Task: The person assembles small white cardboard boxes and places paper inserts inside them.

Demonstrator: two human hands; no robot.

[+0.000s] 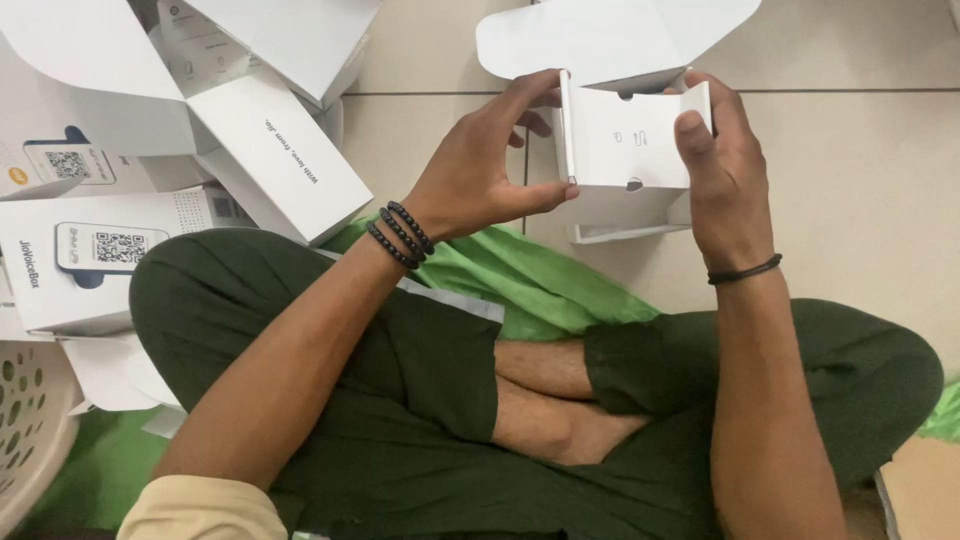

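The person is sitting cross-legged on the tiled floor (pixel 860 200) and is holding one small white folded cardboard insert (pixel 630 140) above the knees, its front showing two tiny marks and a half-round notch at the lower edge. The left hand (pixel 480 170) and the right hand (pixel 725 175) are each gripping one side of it. Three white flat printed cardboard boxes (pixel 280 150) are lying at the person's left side, near one white perforated plastic basket (pixel 30 420).

a pale tiled floor (pixel 860 180) with dark grout lines is seen. green cloth (pixel 540 285) is spread over it. a perforated white basket (pixel 30 420) is set at the left edge.
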